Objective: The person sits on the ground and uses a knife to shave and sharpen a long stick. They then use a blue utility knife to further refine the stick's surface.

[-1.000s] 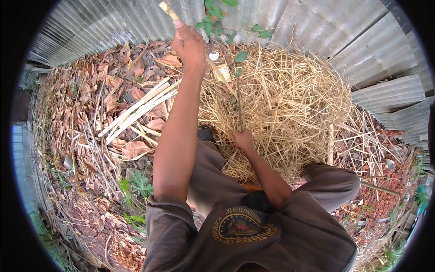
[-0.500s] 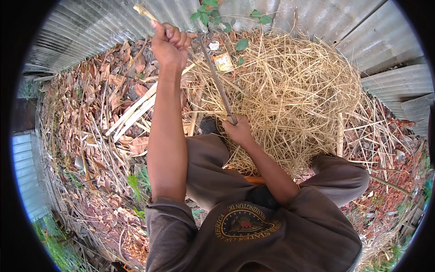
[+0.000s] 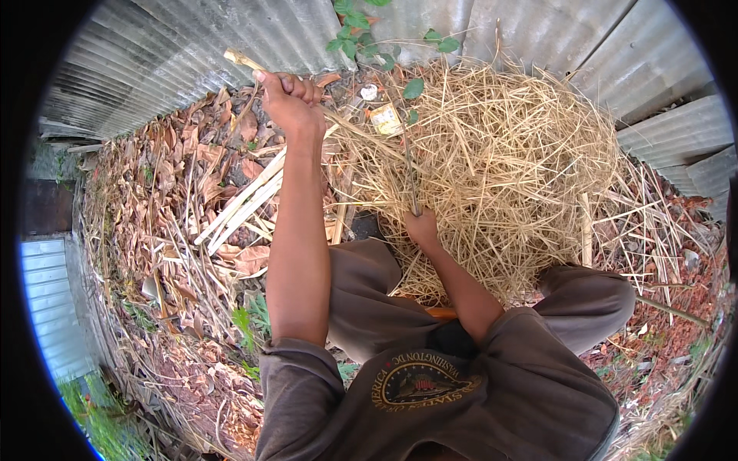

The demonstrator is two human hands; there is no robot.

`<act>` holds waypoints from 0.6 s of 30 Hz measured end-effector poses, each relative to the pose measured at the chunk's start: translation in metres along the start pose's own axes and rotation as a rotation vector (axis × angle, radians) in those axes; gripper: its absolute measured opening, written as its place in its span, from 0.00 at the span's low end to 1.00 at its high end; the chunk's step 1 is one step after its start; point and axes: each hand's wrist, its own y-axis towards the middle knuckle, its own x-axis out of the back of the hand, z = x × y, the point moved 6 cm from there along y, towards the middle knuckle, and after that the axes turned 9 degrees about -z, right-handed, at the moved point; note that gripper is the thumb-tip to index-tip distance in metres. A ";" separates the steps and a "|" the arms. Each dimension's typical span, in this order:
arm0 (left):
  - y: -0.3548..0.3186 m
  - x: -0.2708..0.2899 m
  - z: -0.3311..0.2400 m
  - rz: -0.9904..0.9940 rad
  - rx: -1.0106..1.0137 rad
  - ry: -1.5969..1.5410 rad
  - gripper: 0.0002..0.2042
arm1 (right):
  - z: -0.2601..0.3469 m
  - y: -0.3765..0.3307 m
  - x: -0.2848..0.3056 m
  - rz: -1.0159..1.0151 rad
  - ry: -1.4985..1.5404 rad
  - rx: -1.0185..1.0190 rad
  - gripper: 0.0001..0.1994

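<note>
Head: left fingers (image 3: 297,86) grip stick (image 3: 243,59); shirt (image 3: 446,415) lettered

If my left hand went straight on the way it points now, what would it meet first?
Probably the corrugated metal fence ahead of the left hand, which grips a pale stick; how far off it stands is unclear.

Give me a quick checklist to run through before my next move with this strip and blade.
1. Left hand closed round the pale strip: ok, near its upper end.
2. Right hand closed on the thin blade: ok, at its near end.
3. Left fingers apart from the blade: ok.
4. Blade pointing away from your lap: ok.
5. Blade touching the strip: cannot tell.
6. View behind the blade free of straw: not ok, the straw pile is there.
</note>
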 end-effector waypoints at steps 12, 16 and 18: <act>0.000 -0.014 0.005 0.042 -0.003 -0.027 0.25 | -0.023 0.009 0.005 0.041 0.116 -0.138 0.14; 0.004 -0.009 -0.001 0.049 -0.038 -0.048 0.25 | 0.045 -0.002 0.005 0.065 0.110 -0.006 0.13; -0.002 -0.008 0.005 0.062 -0.026 -0.033 0.25 | 0.084 -0.019 0.003 0.040 0.024 0.300 0.12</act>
